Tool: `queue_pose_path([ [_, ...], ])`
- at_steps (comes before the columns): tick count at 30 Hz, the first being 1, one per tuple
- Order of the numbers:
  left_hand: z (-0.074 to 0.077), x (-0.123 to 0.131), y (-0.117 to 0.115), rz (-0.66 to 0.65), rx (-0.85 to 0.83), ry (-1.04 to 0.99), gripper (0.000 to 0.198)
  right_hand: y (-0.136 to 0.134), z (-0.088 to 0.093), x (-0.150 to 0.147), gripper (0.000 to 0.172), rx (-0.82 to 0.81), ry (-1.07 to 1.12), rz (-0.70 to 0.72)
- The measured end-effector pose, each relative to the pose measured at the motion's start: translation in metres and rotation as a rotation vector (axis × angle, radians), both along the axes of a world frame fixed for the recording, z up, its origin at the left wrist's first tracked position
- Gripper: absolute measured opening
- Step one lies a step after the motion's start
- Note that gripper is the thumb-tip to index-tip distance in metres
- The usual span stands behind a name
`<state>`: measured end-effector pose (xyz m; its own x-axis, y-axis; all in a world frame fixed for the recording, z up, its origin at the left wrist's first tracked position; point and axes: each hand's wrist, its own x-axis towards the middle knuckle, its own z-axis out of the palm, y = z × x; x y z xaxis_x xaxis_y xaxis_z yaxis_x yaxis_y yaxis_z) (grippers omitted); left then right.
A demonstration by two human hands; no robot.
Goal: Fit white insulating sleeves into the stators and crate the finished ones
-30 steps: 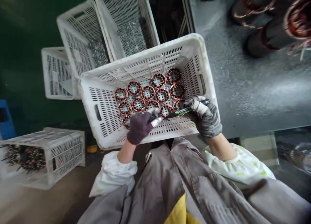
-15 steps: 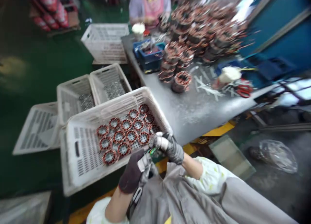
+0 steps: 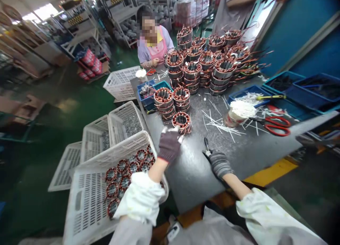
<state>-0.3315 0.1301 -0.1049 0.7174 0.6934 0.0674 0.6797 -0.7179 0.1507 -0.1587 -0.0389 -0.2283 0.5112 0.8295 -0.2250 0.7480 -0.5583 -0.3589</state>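
Note:
My left hand (image 3: 169,143), in a dark glove with pale fingertips, has its fingers on the near side of a single copper-wound ring (image 3: 181,121) on the metal table. In a grey glove, my right hand (image 3: 220,162) is closed round a small dark-tipped tool (image 3: 206,145) at the table's near edge. Behind the single ring stand two short stacks of wound rings (image 3: 163,100). A white crate (image 3: 90,181) at the lower left holds several more rings, partly hidden by my left sleeve.
Taller ring stacks (image 3: 224,73) stand at the back. White strips (image 3: 216,124), a cup of white ties (image 3: 236,113), red-handled scissors (image 3: 278,126) and blue trays (image 3: 316,92) lie rightward. A person (image 3: 154,43) sits across the table; another stands behind.
My hands have moved from together beside the crate to apart over the table. The left one has come to the single ring. The view has tilted up.

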Motion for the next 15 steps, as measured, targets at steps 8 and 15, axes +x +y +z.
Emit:
queue_pose_path([
  [8, -0.056, 0.105, 0.044, 0.059, -0.016, 0.173, 0.043, 0.004, -0.025, 0.071, 0.045, 0.031, -0.066, 0.112],
  [15, -0.057, 0.030, -0.038, 0.011, -0.076, 0.181, 0.049, 0.058, 0.009, 0.071, 0.039, 0.464, -0.120, 0.194],
])
